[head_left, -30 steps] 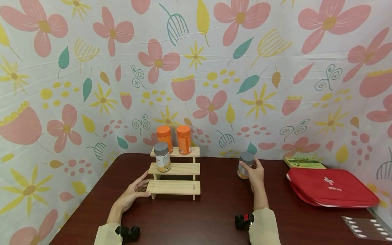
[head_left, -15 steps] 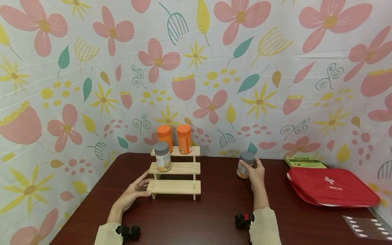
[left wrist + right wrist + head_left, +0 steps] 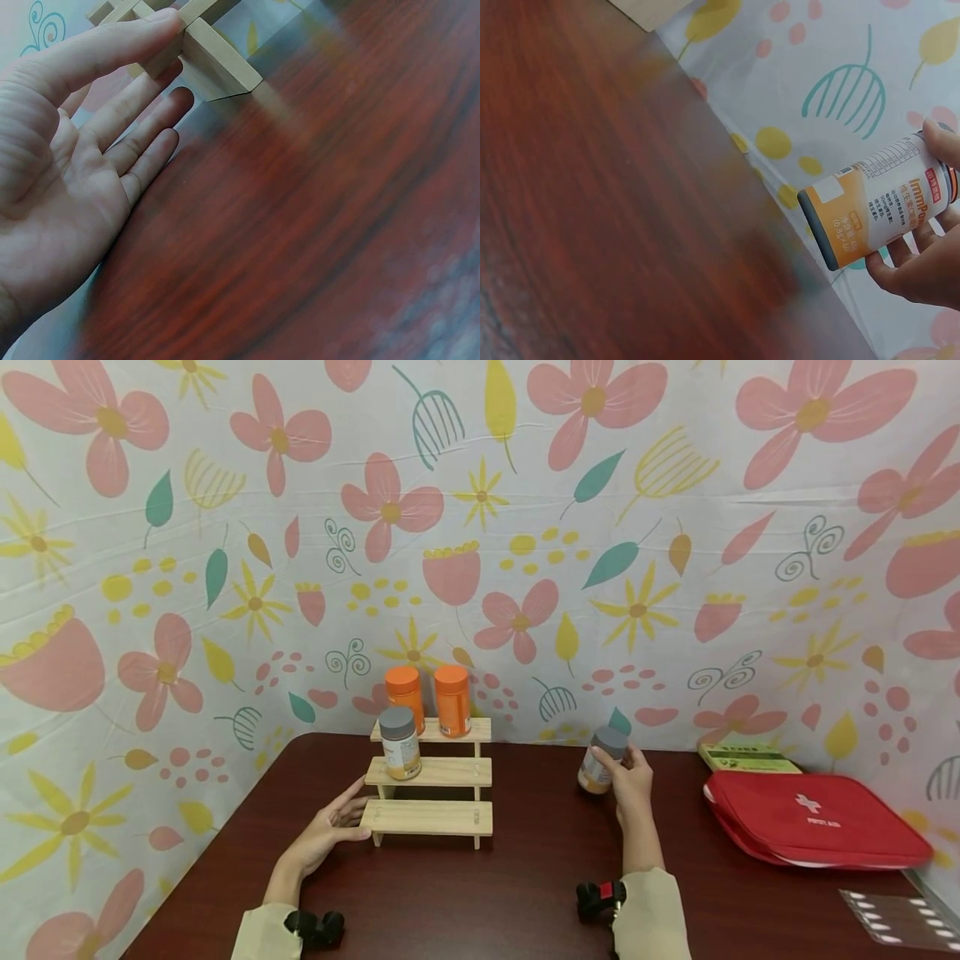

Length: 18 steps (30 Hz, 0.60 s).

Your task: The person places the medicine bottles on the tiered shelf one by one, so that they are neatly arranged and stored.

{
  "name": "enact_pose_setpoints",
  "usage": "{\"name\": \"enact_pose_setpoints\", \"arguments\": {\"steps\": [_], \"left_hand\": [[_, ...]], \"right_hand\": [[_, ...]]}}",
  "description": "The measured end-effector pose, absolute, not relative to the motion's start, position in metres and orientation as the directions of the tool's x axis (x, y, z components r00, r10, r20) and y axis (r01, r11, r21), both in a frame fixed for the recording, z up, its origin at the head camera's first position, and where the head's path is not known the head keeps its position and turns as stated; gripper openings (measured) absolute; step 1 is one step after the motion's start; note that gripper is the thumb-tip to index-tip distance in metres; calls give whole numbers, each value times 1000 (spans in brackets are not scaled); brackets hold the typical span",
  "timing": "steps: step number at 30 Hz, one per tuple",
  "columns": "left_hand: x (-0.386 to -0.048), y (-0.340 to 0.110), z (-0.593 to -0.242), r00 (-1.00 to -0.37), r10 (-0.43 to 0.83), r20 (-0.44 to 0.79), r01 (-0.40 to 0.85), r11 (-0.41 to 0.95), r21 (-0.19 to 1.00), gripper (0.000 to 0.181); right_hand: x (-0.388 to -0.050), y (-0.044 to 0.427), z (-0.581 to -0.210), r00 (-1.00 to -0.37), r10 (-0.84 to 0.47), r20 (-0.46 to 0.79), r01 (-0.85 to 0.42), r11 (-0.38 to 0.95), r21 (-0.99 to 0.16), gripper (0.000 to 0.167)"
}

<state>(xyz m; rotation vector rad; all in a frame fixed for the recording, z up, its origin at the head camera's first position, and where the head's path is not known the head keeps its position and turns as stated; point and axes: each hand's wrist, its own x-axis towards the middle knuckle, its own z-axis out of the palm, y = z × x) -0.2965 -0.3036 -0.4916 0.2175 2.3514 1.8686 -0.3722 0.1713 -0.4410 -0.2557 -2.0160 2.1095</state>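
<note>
A small three-step wooden display stand (image 3: pixel 429 817) is on the dark red table. My left hand (image 3: pixel 318 837) rests at its left side, thumb on the lowest step's end and the other fingers fairly straight near the middle step. On that middle step is a grey-lidded supplement bottle (image 3: pixel 400 745); two orange bottles (image 3: pixel 452 702) occupy the top step. Off to the right, my right hand (image 3: pixel 632 785) grips another grey-lidded supplement bottle (image 3: pixel 597 768), which tilts above the table. Its white and orange label (image 3: pixel 877 201) shows in the right wrist view, thumb near the lid.
Along the right side lie a red first aid pouch (image 3: pixel 813 820), a green and yellow box (image 3: pixel 748 758) behind it, and a clear pack of white items (image 3: pixel 896 917). A flower-printed cloth (image 3: pixel 517 527) hangs behind the table (image 3: pixel 480 902).
The bottle in my right hand has tilted, its lid leaning right, and appears slightly raised. My left hand and the stand have stayed in place.
</note>
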Motion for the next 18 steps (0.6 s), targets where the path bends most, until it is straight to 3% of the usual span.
{"name": "enact_pose_setpoints", "arguments": {"steps": [18], "left_hand": [[-296, -303, -490, -982, 189, -16, 27, 221, 975, 94]], "right_hand": [[-372, 167, -424, -951, 307, 36, -57, -60, -997, 73]]}}
